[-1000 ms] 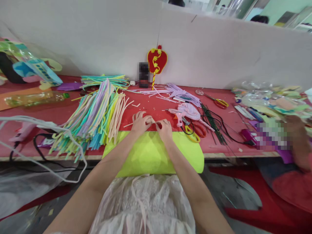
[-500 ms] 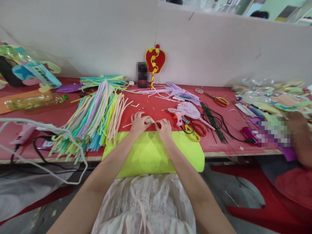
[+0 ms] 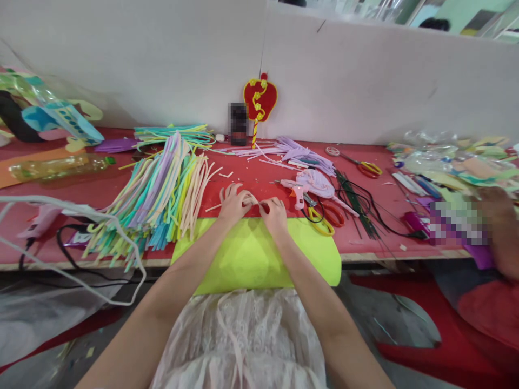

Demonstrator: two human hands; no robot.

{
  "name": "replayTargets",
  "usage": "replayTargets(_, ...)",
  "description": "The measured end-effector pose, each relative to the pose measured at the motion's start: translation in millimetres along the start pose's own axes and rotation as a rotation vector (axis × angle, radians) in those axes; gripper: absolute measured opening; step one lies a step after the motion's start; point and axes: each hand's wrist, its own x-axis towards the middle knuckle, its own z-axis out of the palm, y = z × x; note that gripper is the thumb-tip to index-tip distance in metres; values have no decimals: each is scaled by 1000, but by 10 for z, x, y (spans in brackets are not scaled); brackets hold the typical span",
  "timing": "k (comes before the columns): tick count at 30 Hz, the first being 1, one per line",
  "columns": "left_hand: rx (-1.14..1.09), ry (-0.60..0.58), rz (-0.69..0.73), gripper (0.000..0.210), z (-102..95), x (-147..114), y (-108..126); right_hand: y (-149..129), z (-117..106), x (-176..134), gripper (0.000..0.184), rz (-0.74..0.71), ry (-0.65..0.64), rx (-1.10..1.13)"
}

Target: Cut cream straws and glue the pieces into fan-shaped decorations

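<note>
Over the red tabletop, my left hand (image 3: 234, 205) and my right hand (image 3: 274, 214) are close together, thumbs and fingertips pinched. Between them runs a thin peach pipe cleaner (image 3: 213, 207), its free end sticking out left of my left hand. Most of the stem is hidden by the fingers. Beneath my wrists a bright yellow-green sheet (image 3: 247, 259) hangs over the table edge. Just right of my right hand lie a pink glue gun (image 3: 299, 195) and yellow- and red-handled tools (image 3: 320, 220). A bundle of peach pipe cleaners (image 3: 198, 189) is left of my hands.
A large heap of coloured pipe cleaners (image 3: 150, 189) lies left, lilac ones (image 3: 304, 154) behind. A red heart-shaped ornament (image 3: 259, 100) stands by the wall. Scissors (image 3: 370, 169), green wires (image 3: 354, 205) and a black cord are right. Another person's hand (image 3: 497, 221) is far right.
The view has shifted very slightly. Both hands keep nearly the same place and pinch, with only small finger movement on the pipe cleaner.
</note>
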Motion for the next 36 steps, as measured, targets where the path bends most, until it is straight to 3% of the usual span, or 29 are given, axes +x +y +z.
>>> replayTargets(36, 0, -11, -1, 31, 42, 20, -16, -27, -44, -2, 17, -4, -16, -13)
